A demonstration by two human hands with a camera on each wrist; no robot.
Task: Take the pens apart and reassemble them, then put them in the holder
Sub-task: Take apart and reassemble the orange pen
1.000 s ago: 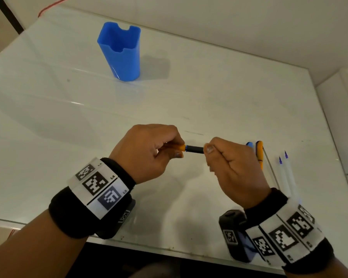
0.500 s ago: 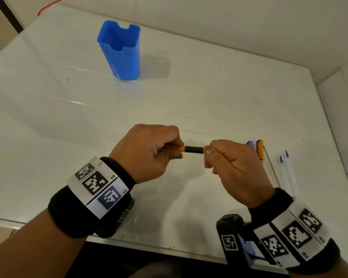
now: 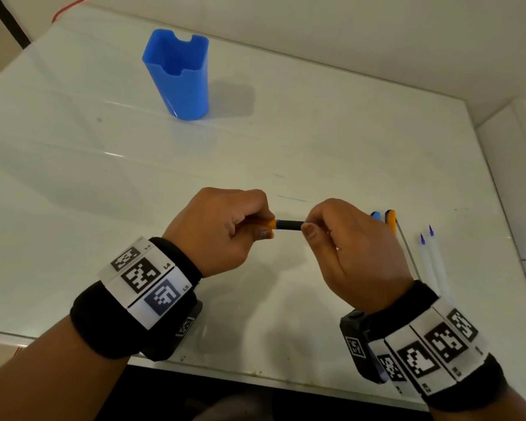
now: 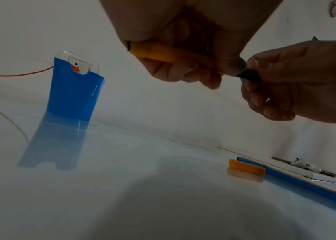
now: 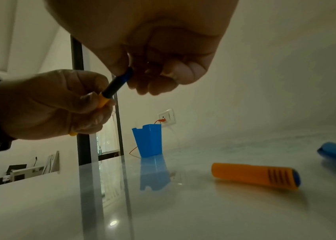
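1. We curl the fingers (image 3: 266,233) of our left hand (image 3: 222,229) tightly round the orange barrel (image 4: 158,53) of a pen, its blue-tipped end poking out past the heel of the palm in the left wrist view.
2. Our right hand (image 3: 353,250) pinches the black grip section (image 3: 289,224) of the same pen between thumb and forefinger, the other fingers folded in below it.
3. The pen lies level between our two hands, held in the air above the table (image 3: 316,132); a short stretch of black and a sliver of orange show in the gap.
4. Just right of our right hand, an orange pen part (image 5: 255,176) with a ribbed, blue-capped end lies on the table, and a blue pen (image 4: 306,183) lies beside it.
5. Further right, two thin refills (image 3: 431,262) with blue tips lie side by side, near the table's right edge.
6. The blue holder (image 3: 179,74) stands upright at the far left of the table, well apart from our hands.
7. Behind it a wall socket (image 5: 166,118) shows, with a red cable (image 4: 15,75) running from it.
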